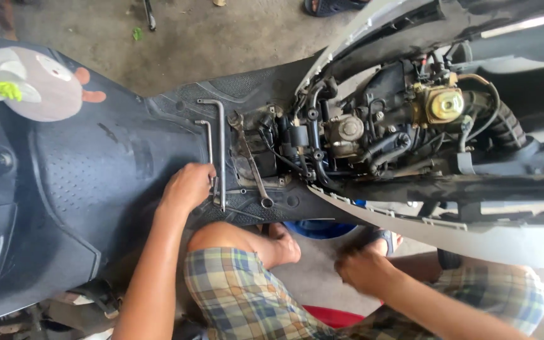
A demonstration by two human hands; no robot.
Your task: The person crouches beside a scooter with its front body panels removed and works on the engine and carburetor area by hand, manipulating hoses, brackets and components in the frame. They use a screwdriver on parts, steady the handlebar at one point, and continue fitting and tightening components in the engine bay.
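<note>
Left hand (pixel 187 187) grip curled, fingers pressed down on the lower ends of two L-shaped metal bars where they lie on the scooter floorboard (pixel 253 88); whether it fully clamps them, cannot tell, fingertips hidden. Long L-bar (pixel 222 151): thin, round, dull steel, bent at the top, running straight down to the hand. Short L-bar (pixel 208 141): same shape, just left of the long one, near parallel. Wrench (pixel 256 176): flat, shiny steel, ring end at the bottom, lying tilted just right of the bars. Floorboard is black ribbed plastic, dusty. Right hand (pixel 363 271) low, beside the knee, blurred; fingers look loosely curled, nothing seen in it, grip state cannot tell. Engine bay (pixel 373 132) open to the right: black hoses, grey cast metal parts, a brass-coloured round cap (pixel 445 105). White panel edge (pixel 404 220) below it, smooth plastic. Dark leg shield (pixel 83 182) on the left, dimpled texture, with a grey plush toy (pixel 29 82) on it. Plaid shorts (pixel 240 296), soft cloth. Floor is rough concrete.
</note>
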